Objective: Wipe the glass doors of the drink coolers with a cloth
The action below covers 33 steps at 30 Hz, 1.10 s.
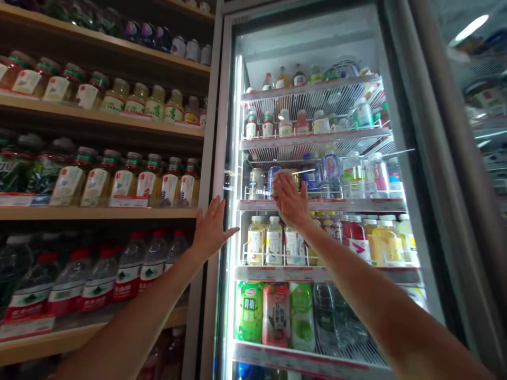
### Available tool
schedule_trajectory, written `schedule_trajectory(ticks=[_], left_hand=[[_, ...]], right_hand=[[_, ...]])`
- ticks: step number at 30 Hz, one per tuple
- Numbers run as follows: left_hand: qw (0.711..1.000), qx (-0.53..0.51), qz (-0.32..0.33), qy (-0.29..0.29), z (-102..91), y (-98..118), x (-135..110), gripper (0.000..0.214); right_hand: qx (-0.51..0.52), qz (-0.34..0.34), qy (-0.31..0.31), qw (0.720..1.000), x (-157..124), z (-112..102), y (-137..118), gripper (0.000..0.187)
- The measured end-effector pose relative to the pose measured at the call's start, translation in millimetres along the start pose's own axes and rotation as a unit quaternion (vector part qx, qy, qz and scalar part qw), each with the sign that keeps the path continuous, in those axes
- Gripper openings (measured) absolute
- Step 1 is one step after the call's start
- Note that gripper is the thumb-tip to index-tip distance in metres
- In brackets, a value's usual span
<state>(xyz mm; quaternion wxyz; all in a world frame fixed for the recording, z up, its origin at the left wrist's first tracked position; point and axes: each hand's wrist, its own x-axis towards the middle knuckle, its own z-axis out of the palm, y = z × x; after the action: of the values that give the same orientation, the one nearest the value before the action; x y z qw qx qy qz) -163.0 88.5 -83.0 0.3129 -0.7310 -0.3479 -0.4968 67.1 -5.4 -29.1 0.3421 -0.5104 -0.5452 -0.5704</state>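
A tall glass-fronted drinks fridge (230, 132) with a lit interior stands in front of me. My left hand (212, 227) is spread, thumb out, on the left edge of its frame. At the height of the can shelf, my right hand (291, 200) is raised flat against or close to the glass. Its thumb points up and its fingers are stretched and slightly blurred; whether anything thin lies under them does not show. Behind it are a blue can (272, 179) and a gold can (256, 182). Pale-labelled bottles (274, 240) line the shelf below.
Wooden shelves (99, 212) on the left hold rows of bottled drinks, including red-capped water bottles (130, 264). Large green and red bottles (276, 314) stand low in the fridge. A dark metal door frame (447, 158) runs down the right side.
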Motion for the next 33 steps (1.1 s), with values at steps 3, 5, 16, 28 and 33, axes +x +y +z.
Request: schedule_trajectory(ticks=[3, 5, 16, 28, 33], left_hand=[[1.0, -0.019, 0.017, 0.0, 5.9, 26.5, 8.7, 0.078], [0.999, -0.028, 0.028, -0.003, 9.8, 44.2, 12.5, 0.08], [0.996, -0.054, 0.072, 0.011, 30.4, 109.9, 17.8, 0.08], [0.996, -0.03, 0.086, -0.01, 27.5, 101.3, 15.0, 0.079], [0.996, -0.046, 0.073, -0.009, 27.6, 105.3, 15.2, 0.078]], right_hand=[[-0.039, 0.125, 0.059, 0.99, -26.0, -28.0, 67.8, 0.046], [-0.057, 0.21, 0.102, 0.971, -49.2, -45.3, 109.7, 0.048], [-0.088, 0.181, 0.102, 0.974, -65.8, -28.3, 83.2, 0.046], [-0.105, 0.145, 0.03, 0.983, -101.5, -55.4, 122.5, 0.046], [-0.108, 0.358, 0.112, 0.921, -129.5, -84.7, 182.0, 0.053]])
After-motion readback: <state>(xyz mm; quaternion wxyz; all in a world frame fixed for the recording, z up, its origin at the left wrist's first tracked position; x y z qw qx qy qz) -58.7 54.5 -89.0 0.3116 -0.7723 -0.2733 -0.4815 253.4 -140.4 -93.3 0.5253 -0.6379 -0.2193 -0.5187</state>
